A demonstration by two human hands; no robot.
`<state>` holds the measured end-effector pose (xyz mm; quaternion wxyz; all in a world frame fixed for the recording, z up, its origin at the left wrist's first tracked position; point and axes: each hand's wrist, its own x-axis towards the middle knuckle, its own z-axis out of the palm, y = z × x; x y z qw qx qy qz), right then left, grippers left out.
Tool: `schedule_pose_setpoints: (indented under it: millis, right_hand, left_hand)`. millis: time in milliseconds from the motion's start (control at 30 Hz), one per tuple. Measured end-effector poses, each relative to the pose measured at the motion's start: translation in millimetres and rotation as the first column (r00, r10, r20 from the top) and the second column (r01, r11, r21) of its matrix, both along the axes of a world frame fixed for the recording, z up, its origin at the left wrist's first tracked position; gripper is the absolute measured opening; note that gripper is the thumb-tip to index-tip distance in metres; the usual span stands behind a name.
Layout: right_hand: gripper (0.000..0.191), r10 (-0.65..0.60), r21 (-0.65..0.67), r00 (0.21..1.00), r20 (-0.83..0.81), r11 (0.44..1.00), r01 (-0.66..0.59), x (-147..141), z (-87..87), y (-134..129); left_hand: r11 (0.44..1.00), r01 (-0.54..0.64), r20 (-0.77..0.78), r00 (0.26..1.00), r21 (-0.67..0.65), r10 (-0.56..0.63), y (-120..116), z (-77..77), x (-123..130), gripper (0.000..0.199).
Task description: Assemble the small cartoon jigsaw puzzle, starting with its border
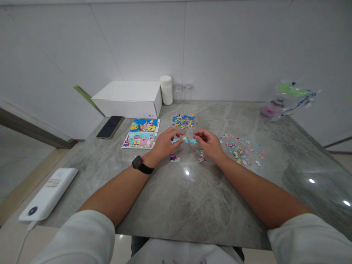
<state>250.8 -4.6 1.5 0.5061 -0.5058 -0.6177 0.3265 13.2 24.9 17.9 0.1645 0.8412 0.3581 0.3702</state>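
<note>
Light-blue puzzle pieces [190, 140] lie in a row on the grey table between my hands. At the left end of this row is my left hand [167, 141], its thumb and forefinger bent toward each other near a small piece; whether it grips one is unclear. My right hand [208, 143] has its thumb and forefinger pinched at the right end of the row, and what they hold is too small to make out. Below the hands lie a red and blue piece group [174, 158] and another colourful group [202, 156].
Loose pieces form a blue-yellow pile [184, 121] behind and a pastel pile [239, 153] at right. Two picture cards [139, 140], a phone [110, 127], a white box [128, 99], a white bottle [166, 91], a plastic bag [284, 101] and a white device [49, 193] surround them.
</note>
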Motion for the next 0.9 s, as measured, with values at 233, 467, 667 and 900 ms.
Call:
schedule_pose_setpoints:
  millis: [233,467,667,900]
  right_hand:
    - [0.027,-0.016,-0.034,0.995,-0.095,0.999,0.013,4.2,7.3,2.3]
    - [0.027,0.008,-0.059,0.991,-0.132,0.998,-0.016,4.9,7.4,4.2]
    - [0.027,0.018,-0.075,0.990,-0.136,0.997,-0.028,3.7,7.5,3.6]
    - [0.028,0.036,-0.074,0.996,-0.078,0.996,-0.042,3.6,3.6,4.2]
  left_hand:
    - [1.000,0.008,-0.025,1.000,-0.005,-0.008,1.2,-1.0,-1.6,0.020]
    - [0.999,0.031,-0.057,0.998,-0.008,-0.032,-0.7,-1.9,-1.0,0.019]
    - [0.997,0.070,-0.050,0.996,-0.022,-0.071,-0.5,-2.6,-0.7,0.018]
    - [0.998,0.069,-0.072,0.995,-0.009,-0.069,-0.7,-4.7,0.3,0.017]
